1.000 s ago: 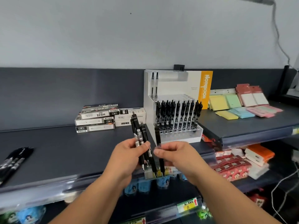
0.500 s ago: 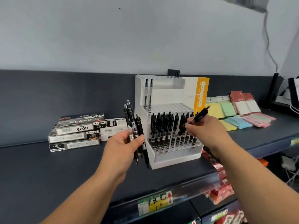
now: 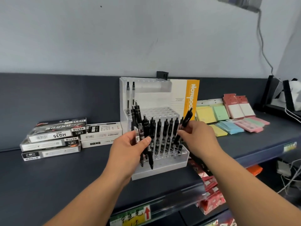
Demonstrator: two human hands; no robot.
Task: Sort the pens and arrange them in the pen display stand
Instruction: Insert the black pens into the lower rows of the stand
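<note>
A white pen display stand sits on the dark shelf, its front rows holding several black pens upright; two pens hang in its upper left corner. My left hand grips a bunch of black pens just in front of the stand's left side. My right hand pinches one black pen, tilted, with its tip down at the right end of the front row.
Stacked pen boxes lie left of the stand. Coloured sticky-note pads lie to its right. A notebook with an orange spine leans behind the stand. The shelf edge carries price tags, with goods below.
My right hand drew a single pen from the left hand's bunch, carried it right and has lowered it to the front row's right end. The left hand with the bunch moved closer to the stand.
</note>
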